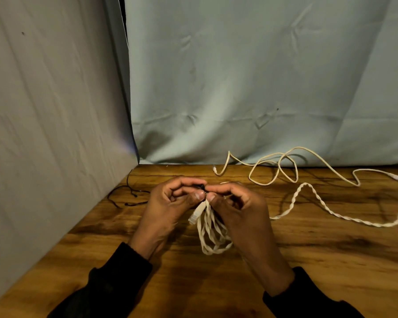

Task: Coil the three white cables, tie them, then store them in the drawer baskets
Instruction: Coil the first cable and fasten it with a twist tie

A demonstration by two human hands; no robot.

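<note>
— Why hold the coil (pixel 210 228) up mid-surface?

— So its loops hang. My left hand (pixel 170 203) and right hand (pixel 237 205) both pinch the black tie (pixel 201 187) at its top. Two cables (pixel 308 171) wait near the far right edge.

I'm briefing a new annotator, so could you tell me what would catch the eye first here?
Both hands, left hand and right hand, meet mid-table, pinching a dark tie atop a coiled white cable. Two loose white cables sprawl at the far right.
</note>
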